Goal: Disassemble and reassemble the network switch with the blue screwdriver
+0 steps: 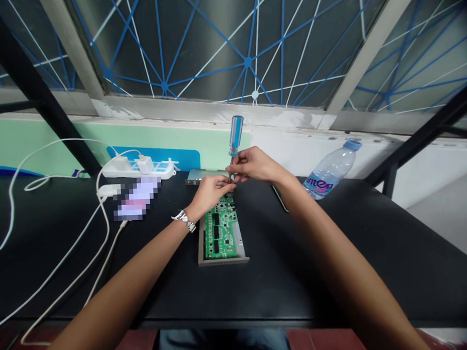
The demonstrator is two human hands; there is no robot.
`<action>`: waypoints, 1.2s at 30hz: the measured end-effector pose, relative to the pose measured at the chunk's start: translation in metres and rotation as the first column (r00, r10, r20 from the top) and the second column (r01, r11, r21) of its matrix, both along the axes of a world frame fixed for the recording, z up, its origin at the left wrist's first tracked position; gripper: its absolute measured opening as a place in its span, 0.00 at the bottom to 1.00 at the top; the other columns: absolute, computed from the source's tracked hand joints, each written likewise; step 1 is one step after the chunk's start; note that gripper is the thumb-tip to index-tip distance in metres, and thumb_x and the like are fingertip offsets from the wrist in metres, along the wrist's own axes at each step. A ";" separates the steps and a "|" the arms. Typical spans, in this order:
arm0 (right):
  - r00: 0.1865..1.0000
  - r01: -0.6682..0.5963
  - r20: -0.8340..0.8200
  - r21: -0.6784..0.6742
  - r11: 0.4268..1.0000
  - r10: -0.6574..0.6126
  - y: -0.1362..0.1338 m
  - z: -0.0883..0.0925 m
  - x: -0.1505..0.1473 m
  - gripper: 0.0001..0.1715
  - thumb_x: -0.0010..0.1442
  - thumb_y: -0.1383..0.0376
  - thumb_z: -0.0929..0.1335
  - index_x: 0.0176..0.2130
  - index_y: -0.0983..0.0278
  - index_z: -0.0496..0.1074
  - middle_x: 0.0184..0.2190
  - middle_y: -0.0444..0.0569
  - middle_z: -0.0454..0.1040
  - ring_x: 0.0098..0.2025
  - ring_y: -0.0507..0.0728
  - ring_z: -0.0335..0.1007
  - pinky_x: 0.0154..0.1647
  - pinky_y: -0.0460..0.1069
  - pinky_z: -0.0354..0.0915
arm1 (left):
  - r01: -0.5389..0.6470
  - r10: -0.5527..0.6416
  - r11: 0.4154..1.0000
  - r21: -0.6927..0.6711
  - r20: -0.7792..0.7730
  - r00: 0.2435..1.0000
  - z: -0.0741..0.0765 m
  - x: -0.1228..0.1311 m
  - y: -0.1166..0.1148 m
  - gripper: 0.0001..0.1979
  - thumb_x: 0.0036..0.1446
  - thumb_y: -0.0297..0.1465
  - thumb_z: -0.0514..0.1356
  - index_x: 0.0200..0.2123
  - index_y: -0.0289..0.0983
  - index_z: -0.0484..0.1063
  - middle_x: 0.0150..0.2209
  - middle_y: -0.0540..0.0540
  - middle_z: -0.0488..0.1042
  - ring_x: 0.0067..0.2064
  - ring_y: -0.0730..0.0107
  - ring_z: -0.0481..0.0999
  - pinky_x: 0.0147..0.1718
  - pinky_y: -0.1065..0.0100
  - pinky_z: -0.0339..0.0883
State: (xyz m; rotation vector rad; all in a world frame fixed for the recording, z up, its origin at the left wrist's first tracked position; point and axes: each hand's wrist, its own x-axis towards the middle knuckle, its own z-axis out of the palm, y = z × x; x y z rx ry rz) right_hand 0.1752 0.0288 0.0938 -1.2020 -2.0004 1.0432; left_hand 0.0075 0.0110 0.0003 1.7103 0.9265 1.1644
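A green circuit board (219, 236) lies in a shallow grey metal case (223, 260) on the black table. A screwdriver (235, 135) with a clear blue handle stands upright over the board's far end. My right hand (256, 165) pinches its shaft just below the handle. My left hand (211, 191), with a watch on the wrist, is closed at the screwdriver's lower tip, its fingertips touching the shaft near the board. What the tip rests on is hidden by my fingers.
A white power strip (138, 169) with plugged chargers and white cables (66, 244) lies at the left. A plastic water bottle (330, 170) lies on its side at the right. A grey case lid (202, 176) lies behind my hands, and a thin dark pen-like object (280, 197) beside my right forearm.
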 end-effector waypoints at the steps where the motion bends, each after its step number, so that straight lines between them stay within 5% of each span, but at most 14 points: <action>1: 1.000 0.000 0.000 -0.006 1.000 0.000 0.001 0.000 0.001 0.09 0.53 0.63 0.74 0.28 0.67 0.73 0.22 0.48 0.75 0.26 0.55 0.78 0.23 0.45 0.70 | 0.001 -0.001 1.000 0.002 -0.006 1.000 0.002 -0.002 -0.001 0.08 0.56 0.31 0.66 0.37 0.32 0.79 0.37 0.40 0.83 0.41 0.59 0.83 0.45 0.59 0.76; 16: 0.997 -0.058 -0.047 -0.082 0.995 0.055 -0.004 0.005 0.001 0.05 0.52 0.67 0.72 0.30 0.66 0.72 0.36 0.51 0.81 0.27 0.53 0.79 0.23 0.44 0.68 | -0.002 0.007 0.997 0.072 -0.075 0.997 0.001 -0.012 0.003 0.09 0.58 0.32 0.63 0.38 0.32 0.77 0.40 0.39 0.81 0.43 0.58 0.82 0.47 0.57 0.74; 36: 0.989 -0.143 -0.068 -0.143 0.979 0.135 -0.008 0.001 -0.008 0.08 0.57 0.63 0.72 0.33 0.68 0.76 0.26 0.49 0.79 0.25 0.52 0.77 0.27 0.45 0.72 | 0.039 -0.029 0.994 0.102 -0.102 0.994 -0.007 -0.002 0.010 0.08 0.61 0.31 0.61 0.39 0.33 0.78 0.38 0.41 0.83 0.43 0.59 0.82 0.46 0.60 0.73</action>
